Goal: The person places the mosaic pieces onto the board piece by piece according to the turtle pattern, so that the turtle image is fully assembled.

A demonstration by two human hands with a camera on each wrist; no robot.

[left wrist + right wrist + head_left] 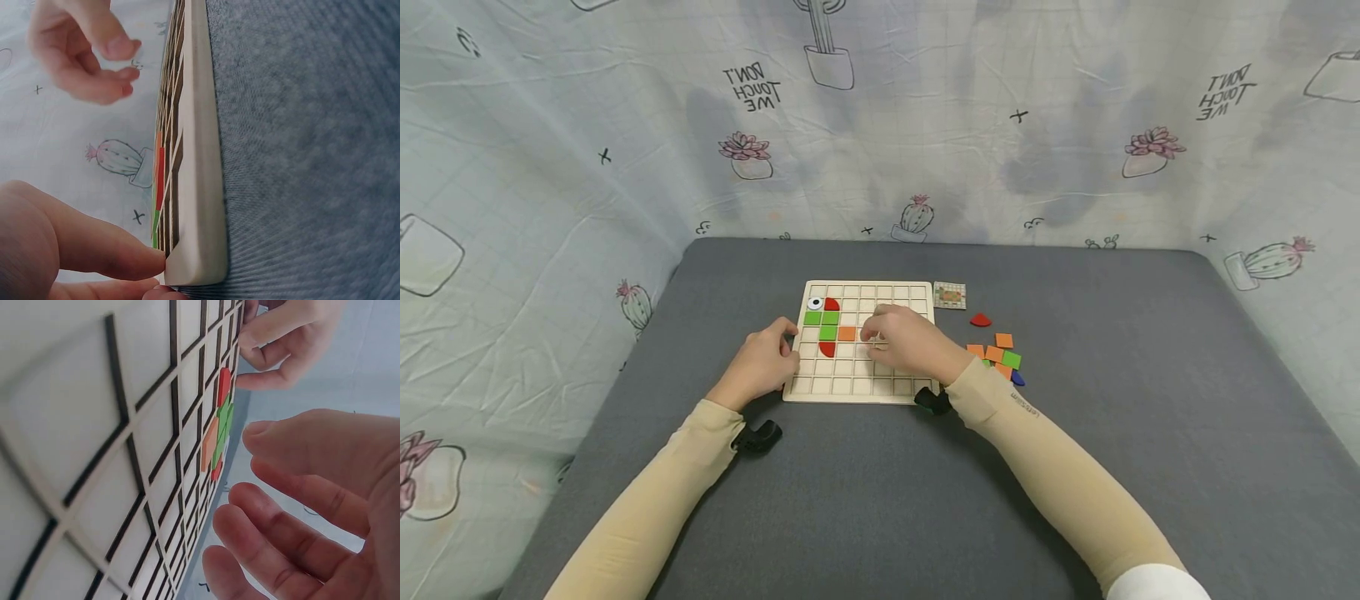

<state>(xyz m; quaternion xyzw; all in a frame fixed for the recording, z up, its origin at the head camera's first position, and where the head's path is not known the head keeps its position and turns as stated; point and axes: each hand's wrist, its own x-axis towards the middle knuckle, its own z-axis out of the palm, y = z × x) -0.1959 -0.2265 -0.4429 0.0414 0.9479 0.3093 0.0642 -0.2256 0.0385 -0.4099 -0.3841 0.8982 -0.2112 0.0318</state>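
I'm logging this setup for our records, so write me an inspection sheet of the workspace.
Surface: grey table.
Job's things: grid board holding an eye piece, two red pieces, three green squares and an orange square; picture card beside it.
Clutter: loose pieces right of the board, mostly bunched, beside the right sleeve.
Hands: left hand holds the board's left edge; right hand hovers over the board, fingers apart, nothing visible in them.
Cables: nothing seen.
Surroundings: plant-print curtain.
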